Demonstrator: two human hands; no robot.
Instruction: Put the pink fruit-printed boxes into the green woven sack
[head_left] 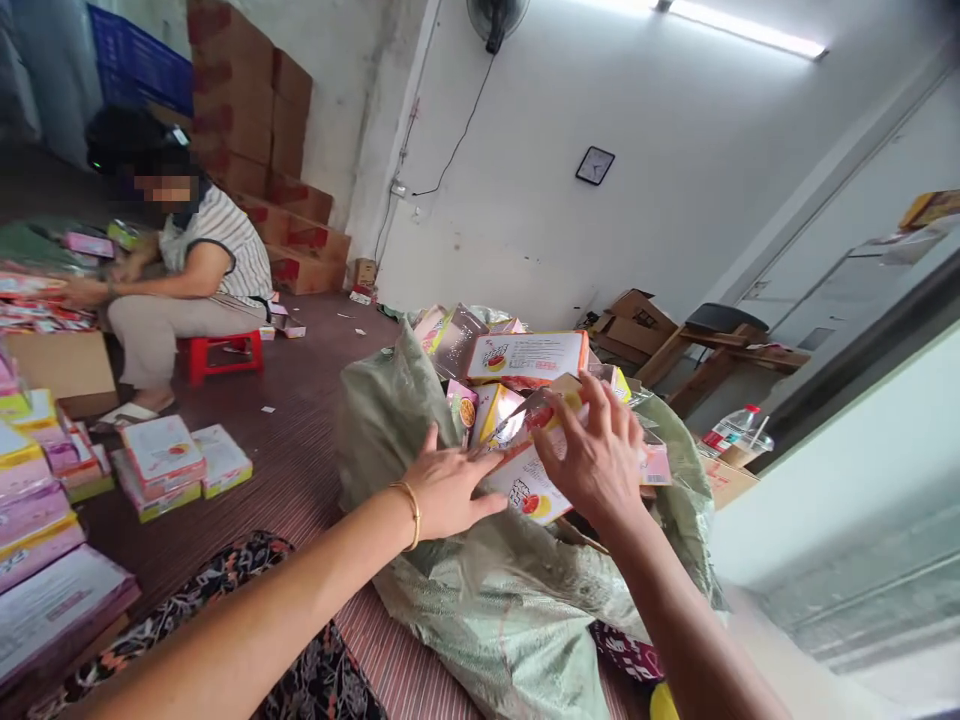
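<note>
**Bare arms, one gold bangle**

Both arms are bare from the hands up to the lower edge of the view; no sleeve is visible on either one. The left hand [450, 487] has a thin gold bangle [412, 513] around the wrist, smooth and plain. The right hand [592, 455] wears nothing on the wrist, and no ring can be seen on its fingers. The nails are short and without polish.

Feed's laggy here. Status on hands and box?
Left hand flat against flat box. Right hand gripping it over green sack. Nothing blocking.
</note>
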